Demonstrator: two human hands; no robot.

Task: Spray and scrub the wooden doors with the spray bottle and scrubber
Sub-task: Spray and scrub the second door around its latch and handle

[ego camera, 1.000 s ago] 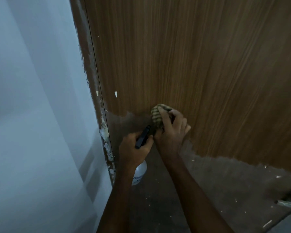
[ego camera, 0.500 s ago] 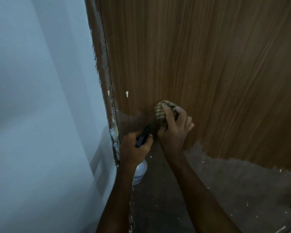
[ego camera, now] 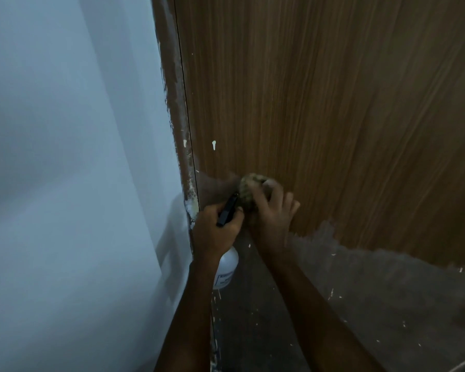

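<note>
Person scrubbing a wooden door (ego camera: 320,103).
Right hand (ego camera: 273,213) presses the scrubber (ego camera: 249,190) against it; left hand (ego camera: 214,232) grips a spray bottle (ego camera: 226,269).

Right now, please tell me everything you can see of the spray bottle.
The spray bottle has a rounded, translucent white body that looks like plastic, with a faint printed label too blurred to read. Its black trigger head sticks up and forward, toward the wooden door. The left hand grips its neck, hiding it, so the body hangs below the hand. It is close to the door frame; the liquid level cannot be told.
</note>
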